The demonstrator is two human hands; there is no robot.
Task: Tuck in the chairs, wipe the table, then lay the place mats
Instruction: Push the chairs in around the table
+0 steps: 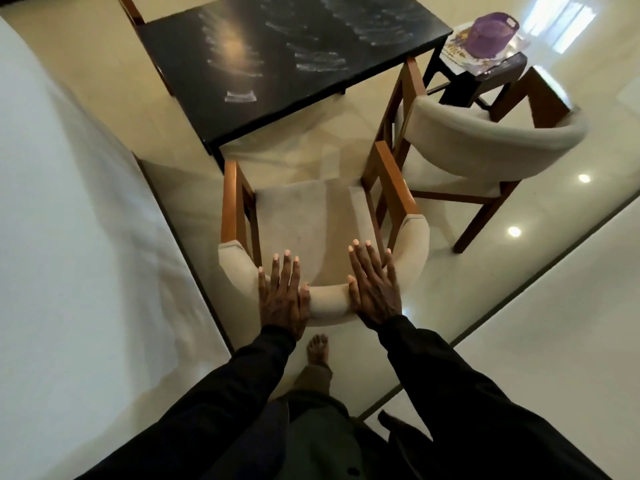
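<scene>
The task was at its first step. The near cream-cushioned wooden armchair [311,209] stood with its front just short of the black rectangular worktop [277,64], its seat wholly out in the open, so it was not yet tucked in. A second matching armchair [485,147] on the right stood turned at an angle beside the worktop's corner, also out. The dark top showed pale smears and streaks across it, which suggested that the wiping was not done. No mats lay on it. A purple round basket [491,34] sat on a small dark side stool [485,74] past the far right corner, on top of some flat printed sheets [453,51], possibly the place mats, though that could not be told for certain.

Both arms reached forward in black sleeves. The left hand [284,299] and the right hand [374,292] lay flat and open on the curved padded backrest, fingers straight and pointing toward the worktop, a gap of bare cushion between them. They gripped nothing and looked placed to push.
</scene>
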